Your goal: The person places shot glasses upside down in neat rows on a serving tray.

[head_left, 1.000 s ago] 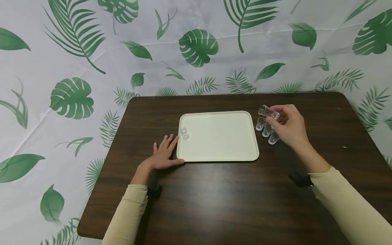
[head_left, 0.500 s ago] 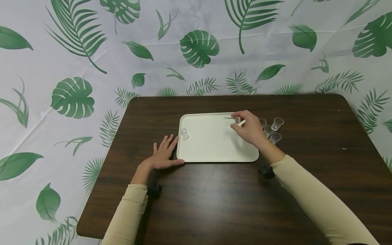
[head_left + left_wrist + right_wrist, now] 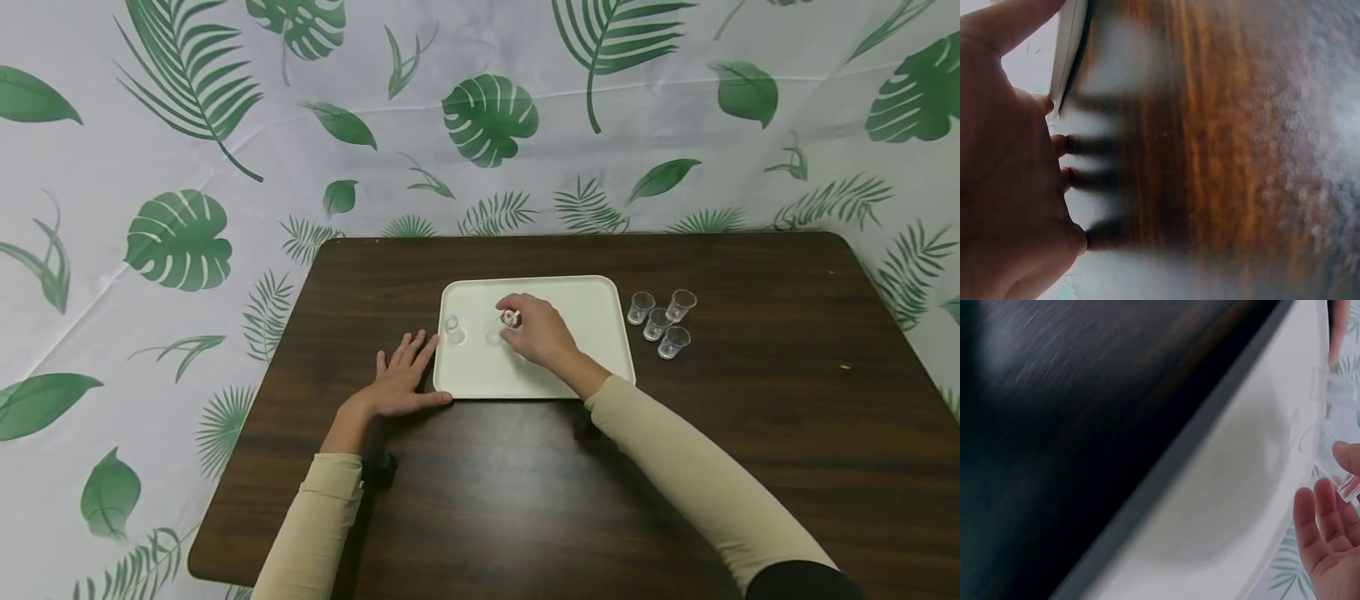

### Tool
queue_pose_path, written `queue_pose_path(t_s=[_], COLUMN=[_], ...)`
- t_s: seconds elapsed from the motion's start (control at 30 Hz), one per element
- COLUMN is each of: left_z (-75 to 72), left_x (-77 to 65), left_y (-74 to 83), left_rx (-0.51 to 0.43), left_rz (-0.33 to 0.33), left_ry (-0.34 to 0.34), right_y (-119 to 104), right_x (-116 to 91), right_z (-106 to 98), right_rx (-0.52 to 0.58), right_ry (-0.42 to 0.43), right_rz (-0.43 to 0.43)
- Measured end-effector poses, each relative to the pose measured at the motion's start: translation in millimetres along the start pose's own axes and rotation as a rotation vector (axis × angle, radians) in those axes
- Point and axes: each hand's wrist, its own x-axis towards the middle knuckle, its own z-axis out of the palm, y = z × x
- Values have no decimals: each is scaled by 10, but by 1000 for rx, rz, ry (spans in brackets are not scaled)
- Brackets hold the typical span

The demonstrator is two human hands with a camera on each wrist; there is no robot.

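Observation:
My right hand (image 3: 542,332) is over the middle of the cream tray (image 3: 592,292), thumb and fingers pinching a clear shot glass (image 3: 511,317) by its thick base. In the right wrist view the held glass (image 3: 1347,486) tilts mouth downward, its rim close over the tray. Another clear shot glass (image 3: 453,328) stands upside down near the tray's left edge. My left hand (image 3: 397,385) lies with spread fingers at the tray's lower left corner, thumb along the front edge. The left wrist view shows this thumb (image 3: 1013,25) against the tray's side.
Several clear shot glasses stand mouth up in a close group right of the tray, the nearest glass (image 3: 673,342) at the front. The dark wooden table (image 3: 480,500) extends around the tray. A leaf-print cloth (image 3: 405,83) hangs behind it.
My right hand has carried the shot glass leftward from the group at right to the tray's middle, turning it mouth down. The left hand has stayed in place.

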Motion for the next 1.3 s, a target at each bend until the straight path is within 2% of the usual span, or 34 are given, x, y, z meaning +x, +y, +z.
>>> queue_pose_path(t_s=[0.3, 0.63, 0.93, 1.3], left_z=[1, 2, 3, 1], left_x=[14, -3, 15, 21], left_y=[6, -8, -1, 4], left_rx=[21, 19, 20, 20], left_rz=[-34, -38, -8, -29], left_ry=[-10, -18, -4, -12], right_y=[-140, -236, -220, -148], right_x=[108, 160, 146, 95], right_z=[201, 356, 392, 347], right_rx=[-11, -50, -46, -15], right_ry=[-20, -26, 9, -12], right_rz=[-28, -70, -85, -68])
